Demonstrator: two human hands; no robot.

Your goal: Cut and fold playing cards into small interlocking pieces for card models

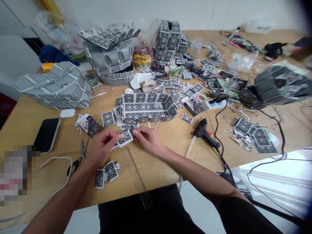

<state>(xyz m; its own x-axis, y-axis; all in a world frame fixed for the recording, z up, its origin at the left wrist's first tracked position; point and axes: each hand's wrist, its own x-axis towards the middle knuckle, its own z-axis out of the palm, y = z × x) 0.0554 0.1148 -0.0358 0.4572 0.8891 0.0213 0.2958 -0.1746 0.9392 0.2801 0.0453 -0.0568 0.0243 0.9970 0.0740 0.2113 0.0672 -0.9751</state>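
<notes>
A patterned playing card [125, 139] is held above the table between my two hands. My left hand [105, 145] pinches its left side between thumb and fingers. At its upper right, my right hand [148, 139] has its fingers closed on the card's edge; part of that grip is hidden. Just beyond the hands sits an open rectangular box made of playing cards [148, 107]. A few short card pieces [110, 171] lie near my left wrist. Between my forearms a clear ruler [137, 174] sticks out over the table's front edge.
Scissors [81, 154] and a phone [47, 136] lie at left. A glue gun [205, 133] rests at right, its cord running to a power strip [214, 104]. Card-made baskets [59, 86] and a round card container [282, 84] stand around loose cards [262, 139].
</notes>
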